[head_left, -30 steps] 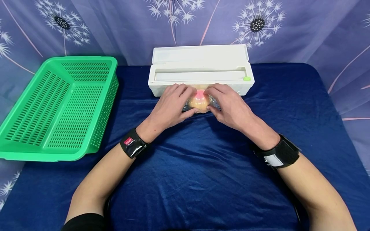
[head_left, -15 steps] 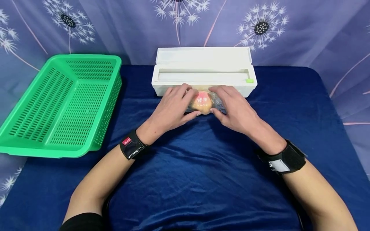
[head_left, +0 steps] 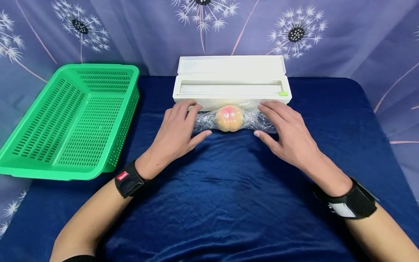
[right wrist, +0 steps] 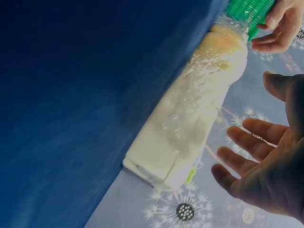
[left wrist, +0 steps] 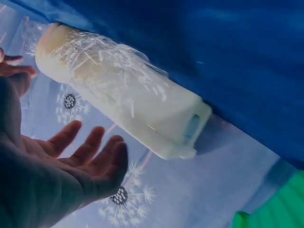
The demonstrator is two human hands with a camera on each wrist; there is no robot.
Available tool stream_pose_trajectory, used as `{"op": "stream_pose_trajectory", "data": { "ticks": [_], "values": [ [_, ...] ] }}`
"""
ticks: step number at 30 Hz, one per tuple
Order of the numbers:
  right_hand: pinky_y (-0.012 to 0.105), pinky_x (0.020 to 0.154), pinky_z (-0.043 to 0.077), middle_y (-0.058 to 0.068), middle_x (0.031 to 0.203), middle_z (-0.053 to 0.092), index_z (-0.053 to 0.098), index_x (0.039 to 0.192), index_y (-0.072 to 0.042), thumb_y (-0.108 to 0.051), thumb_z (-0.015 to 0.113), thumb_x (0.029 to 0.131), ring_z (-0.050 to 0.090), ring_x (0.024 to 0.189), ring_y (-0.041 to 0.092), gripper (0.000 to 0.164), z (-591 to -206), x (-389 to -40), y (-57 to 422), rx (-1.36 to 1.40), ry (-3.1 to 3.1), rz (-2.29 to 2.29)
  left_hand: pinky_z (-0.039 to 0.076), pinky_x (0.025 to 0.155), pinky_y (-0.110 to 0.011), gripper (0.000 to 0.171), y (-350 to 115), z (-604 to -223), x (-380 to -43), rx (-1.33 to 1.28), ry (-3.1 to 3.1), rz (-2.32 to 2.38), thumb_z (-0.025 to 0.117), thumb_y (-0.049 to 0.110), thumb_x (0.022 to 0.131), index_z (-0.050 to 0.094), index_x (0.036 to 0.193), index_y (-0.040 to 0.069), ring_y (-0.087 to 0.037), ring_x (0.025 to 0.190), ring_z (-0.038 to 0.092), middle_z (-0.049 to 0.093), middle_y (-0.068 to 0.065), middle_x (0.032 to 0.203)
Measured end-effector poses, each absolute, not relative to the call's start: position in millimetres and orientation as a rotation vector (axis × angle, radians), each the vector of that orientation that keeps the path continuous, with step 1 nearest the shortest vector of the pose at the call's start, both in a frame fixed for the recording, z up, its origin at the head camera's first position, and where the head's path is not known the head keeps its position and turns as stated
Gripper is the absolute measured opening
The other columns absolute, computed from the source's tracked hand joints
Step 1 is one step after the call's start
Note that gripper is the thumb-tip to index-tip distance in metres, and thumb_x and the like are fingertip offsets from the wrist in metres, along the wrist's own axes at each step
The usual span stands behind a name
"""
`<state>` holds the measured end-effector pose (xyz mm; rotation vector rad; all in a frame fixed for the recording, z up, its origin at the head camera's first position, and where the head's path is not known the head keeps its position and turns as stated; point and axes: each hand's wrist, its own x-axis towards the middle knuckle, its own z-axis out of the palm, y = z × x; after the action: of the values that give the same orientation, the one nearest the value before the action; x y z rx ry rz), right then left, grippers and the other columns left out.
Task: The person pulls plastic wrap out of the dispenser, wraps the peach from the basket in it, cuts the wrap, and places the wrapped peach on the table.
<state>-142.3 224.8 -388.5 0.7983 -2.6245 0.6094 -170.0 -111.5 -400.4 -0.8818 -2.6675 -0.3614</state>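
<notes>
Far left I've got the green basket (head_left: 124,127), next the left hand (head_left: 176,127) spread wide, now the peach (head_left: 230,118) in clear film (head_left: 206,121) on the desk (head_left: 229,189), just before the white box (head_left: 229,66), and the right hand (head_left: 289,131), equally wide

Over on the left sat a bright green, rectangular plastic basket (head_left: 126,123), its walls and floor pierced by rows of narrow openings. It stood on a deep blue, velvety tablecloth (head_left: 209,207), creased and shiny in places and rounded at the far right corner. Behind hung a lavender-blue fabric curtain (head_left: 140,32) in soft folds, printed with white dandelion heads (head_left: 296,34) that had black, pale-dotted centres.
</notes>
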Motion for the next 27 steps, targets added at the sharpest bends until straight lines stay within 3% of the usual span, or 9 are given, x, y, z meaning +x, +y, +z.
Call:
{"op": "stream_pose_trajectory", "data": {
  "ticks": [6,11,16,23,27],
  "values": [
    [0.070,0.116,0.030,0.017,0.160,0.051,0.052,0.157,-0.007,-0.026,0.083,0.092,0.038,0.153,0.042,0.075,-389.5,-126.2,241.7,0.662,-2.671,0.591,0.040,0.110,-0.066,0.080,-134.5,-401.7,-152.5,-0.757,-2.681,-0.383,0.070,0.056,0.099,0.048,0.153,0.001,-0.045,0.151,0.037,0.044,-0.025,0.157],
    [0.074,0.118,0.022,0.015,0.167,0.041,0.043,0.163,-0.013,-0.035,0.078,0.097,0.026,0.159,0.040,0.079,-390.0,-113.1,253.6,0.428,-2.796,0.585,0.028,0.116,-0.074,0.093,-143.8,-404.7,-143.2,-0.642,-2.807,-0.350,0.067,0.064,0.098,0.035,0.164,0.006,-0.046,0.160,0.017,0.032,-0.023,0.168],
    [0.077,0.119,0.014,0.014,0.173,0.031,0.031,0.169,-0.015,-0.045,0.070,0.102,0.016,0.162,0.042,0.083,-391.0,-108.8,260.1,0.270,-2.911,0.564,0.021,0.115,-0.081,0.104,-148.5,-408.7,-139.7,-0.565,-2.907,-0.343,0.065,0.071,0.095,0.023,0.170,0.013,-0.045,0.162,0.003,0.017,-0.020,0.175],
    [0.080,0.118,-0.002,0.005,0.179,0.005,0.015,0.172,-0.024,-0.054,0.064,0.103,-0.006,0.163,0.042,0.090,-391.3,-108.3,264.2,0.180,-3.017,0.450,0.011,0.111,-0.088,0.117,-150.0,-410.0,-139.1,-0.491,-2.989,-0.375,0.062,0.081,0.089,0.004,0.173,0.024,-0.047,0.159,-0.017,-0.008,-0.014,0.178],
    [0.079,0.118,-0.004,0.002,0.180,-0.001,0.012,0.172,-0.027,-0.056,0.065,0.102,-0.011,0.163,0.042,0.093,-388.4,-107.2,267.7,0.168,-3.040,0.348,0.009,0.109,-0.089,0.119,-149.4,-409.0,-139.1,-0.479,-2.996,-0.381,0.063,0.082,0.088,0.001,0.172,0.026,-0.047,0.158,-0.021,-0.012,-0.012,0.178]
  ]
}}
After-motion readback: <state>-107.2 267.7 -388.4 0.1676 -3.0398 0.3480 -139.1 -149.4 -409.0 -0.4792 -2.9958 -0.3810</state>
